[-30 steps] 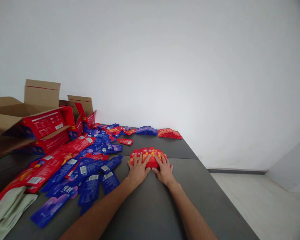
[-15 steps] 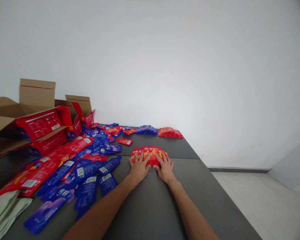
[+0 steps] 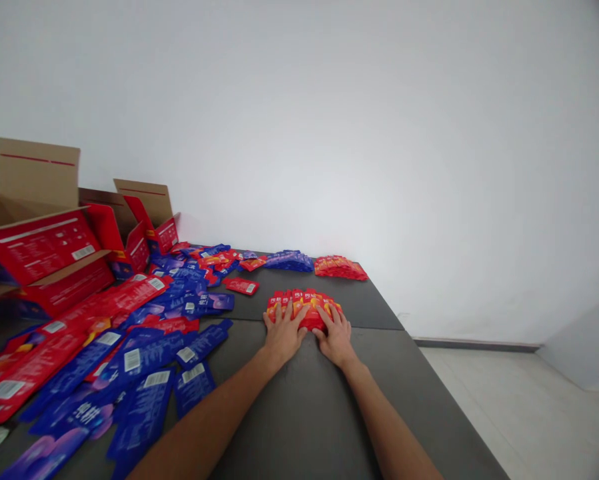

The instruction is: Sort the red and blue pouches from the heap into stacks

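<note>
An overlapping row of red and orange sachets (image 3: 306,297) lies on the dark grey table (image 3: 309,420) in front of me. My left hand (image 3: 283,339) rests on the near left part of this row, palm down with its fingers spread. On the right part lies my right hand (image 3: 336,340), its fingers likewise apart and flat on the sachets. Both hands partly cover the row's near side. Close to the left, a single red sachet (image 3: 241,286) lies with its barcode side up.
Loose blue sachets (image 3: 144,407) and red sachets (image 3: 39,373) spread over the table's left side. Open cardboard boxes (image 3: 44,243) stand behind them. Along the wall sit a fanned blue row (image 3: 289,261) and a fanned red row (image 3: 340,267). The table's right edge drops to a pale floor.
The view has turned slightly to the right, so the boxes and loose sachets sit further left. Both hands stay on the red row, with little visible movement.
</note>
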Motion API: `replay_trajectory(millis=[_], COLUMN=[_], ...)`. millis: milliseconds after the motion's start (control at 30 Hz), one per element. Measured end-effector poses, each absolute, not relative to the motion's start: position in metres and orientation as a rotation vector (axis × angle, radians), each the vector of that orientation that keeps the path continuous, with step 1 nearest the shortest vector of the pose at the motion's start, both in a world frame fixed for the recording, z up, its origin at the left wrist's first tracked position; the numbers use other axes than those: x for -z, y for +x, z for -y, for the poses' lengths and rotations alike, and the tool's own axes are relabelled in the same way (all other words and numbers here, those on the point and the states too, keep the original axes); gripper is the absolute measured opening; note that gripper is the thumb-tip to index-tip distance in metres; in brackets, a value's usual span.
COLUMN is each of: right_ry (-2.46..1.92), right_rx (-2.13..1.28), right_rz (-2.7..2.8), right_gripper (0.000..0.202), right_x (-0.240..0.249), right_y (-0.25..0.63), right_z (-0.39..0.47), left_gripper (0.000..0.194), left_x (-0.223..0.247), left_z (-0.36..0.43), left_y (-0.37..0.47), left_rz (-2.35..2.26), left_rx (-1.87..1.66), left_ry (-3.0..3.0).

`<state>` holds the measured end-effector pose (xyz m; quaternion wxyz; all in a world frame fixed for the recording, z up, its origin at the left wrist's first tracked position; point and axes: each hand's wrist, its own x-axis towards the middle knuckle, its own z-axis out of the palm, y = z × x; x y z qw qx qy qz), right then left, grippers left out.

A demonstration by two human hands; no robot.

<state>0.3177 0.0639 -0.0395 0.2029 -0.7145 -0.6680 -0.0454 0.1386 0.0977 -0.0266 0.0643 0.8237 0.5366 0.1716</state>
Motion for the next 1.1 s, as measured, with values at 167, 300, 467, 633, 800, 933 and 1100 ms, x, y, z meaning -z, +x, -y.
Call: replay_trajectory(millis=[167,300,467,633,800,933,1100], right_ry=[-1.971,-1.962,-1.972,-1.978,-1.983,-2.003,-1.994], right_rx=[0.159,0.143,0.095,0.062,0.042,0.041,0.034], right_rz=[1.862,1.875,1.883,1.881,1.875,1.862,1.871], right_gripper=[0.06,0.061,0.061,0.061,0.061,0.06,0.058], right_x=[0.044,0.044,0.04,0.037,0.036,0.038,0.038], right_y=[0.343,0.363,0.387,0.415,0.446,0.471,0.501], right_z=[-0.082,-0.094,-0.105,-0.112,-0.12,-0.128,-0.137], left_gripper=[0.064,0.063,0.062,0.062,0.064,0.066,0.066], left_x=[0.025,0.02,0.012,0.008,0.005,0.003,0.002], left_z=[-0.114,-0.125,-0.135,-0.145,-0.156,-0.166,-0.176], left_y=[0.161,0.18,0.205,0.234,0.265,0.289,0.319], left_rz=[-1.623,-1.636,-1.632,-1.633,-1.62,-1.607,-1.61], left_rx=[-0.494,-0.489,-0.469,-0.427,-0.4,-0.381,-0.37], left_ry=[2.502,2.475,2.454,2.447,2.442,2.437,2.424])
